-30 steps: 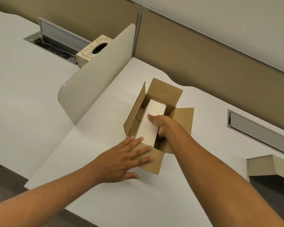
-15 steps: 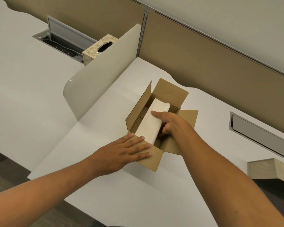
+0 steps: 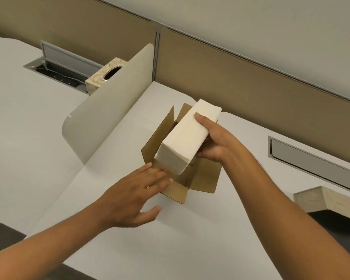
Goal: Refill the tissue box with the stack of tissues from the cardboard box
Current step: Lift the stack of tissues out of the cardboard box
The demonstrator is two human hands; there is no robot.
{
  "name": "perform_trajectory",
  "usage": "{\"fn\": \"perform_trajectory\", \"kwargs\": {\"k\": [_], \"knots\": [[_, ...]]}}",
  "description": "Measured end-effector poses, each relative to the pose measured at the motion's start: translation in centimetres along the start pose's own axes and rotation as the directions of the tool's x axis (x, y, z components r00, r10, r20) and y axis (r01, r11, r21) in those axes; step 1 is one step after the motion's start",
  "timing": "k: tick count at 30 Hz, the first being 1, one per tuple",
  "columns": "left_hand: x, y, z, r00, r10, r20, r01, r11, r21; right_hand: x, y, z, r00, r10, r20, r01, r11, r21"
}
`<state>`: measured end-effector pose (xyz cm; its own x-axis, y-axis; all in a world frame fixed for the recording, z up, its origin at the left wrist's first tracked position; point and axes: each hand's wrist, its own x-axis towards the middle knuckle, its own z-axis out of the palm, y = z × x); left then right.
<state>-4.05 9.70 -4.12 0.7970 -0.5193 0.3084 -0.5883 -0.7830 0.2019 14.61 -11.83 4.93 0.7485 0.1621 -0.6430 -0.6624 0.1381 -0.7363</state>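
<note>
Tissues up! Right hand (image 3: 214, 145) has its fingers (image 3: 200, 119) clamped around the stack of tissues (image 3: 187, 138), which tilts above the open cardboard box (image 3: 202, 180) on the white bench (image 3: 129, 249). Left hand (image 3: 133, 196) lies flat and spread on the box's near flap, gripping nothing. Tissue box (image 3: 105, 77) sits well apart, behind the curved divider (image 3: 109, 116).

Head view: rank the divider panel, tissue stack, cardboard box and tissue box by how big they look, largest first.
1. Divider panel.
2. Cardboard box and tissue stack: too close to call, since the stack is raised toward the camera and hides much of the box.
3. Tissue box, farther away and partly hidden behind the panel.
</note>
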Motion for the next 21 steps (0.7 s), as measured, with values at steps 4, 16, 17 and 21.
{"fn": "perform_trajectory", "kwargs": {"k": [4, 16, 17, 21], "knots": [[3.5, 2.5, -3.6, 0.953, -0.139, -0.271, 0.084, 0.975, -0.208, -4.3, -2.1, -1.7, 0.996, -0.093, 0.002, 0.092, 0.982, 0.164], [18.7, 14.1, -4.8, 0.709, -0.547, 0.444, 0.258, -0.385, -0.886, -12.8, -2.6, -12.7, 0.926, -0.194, -0.325, 0.332, 0.827, 0.454], [19.5, 15.1, -4.2, 0.721, -0.519, 0.459, 0.28, -0.388, -0.878, -13.3, -2.1, -13.9, 0.92, -0.186, -0.346, 0.34, 0.817, 0.465], [21.7, 19.4, -2.4, 0.733, -0.429, 0.528, 0.358, -0.416, -0.836, -14.8, -0.1, -18.7, 0.886, -0.141, -0.442, 0.366, 0.797, 0.48]]}}
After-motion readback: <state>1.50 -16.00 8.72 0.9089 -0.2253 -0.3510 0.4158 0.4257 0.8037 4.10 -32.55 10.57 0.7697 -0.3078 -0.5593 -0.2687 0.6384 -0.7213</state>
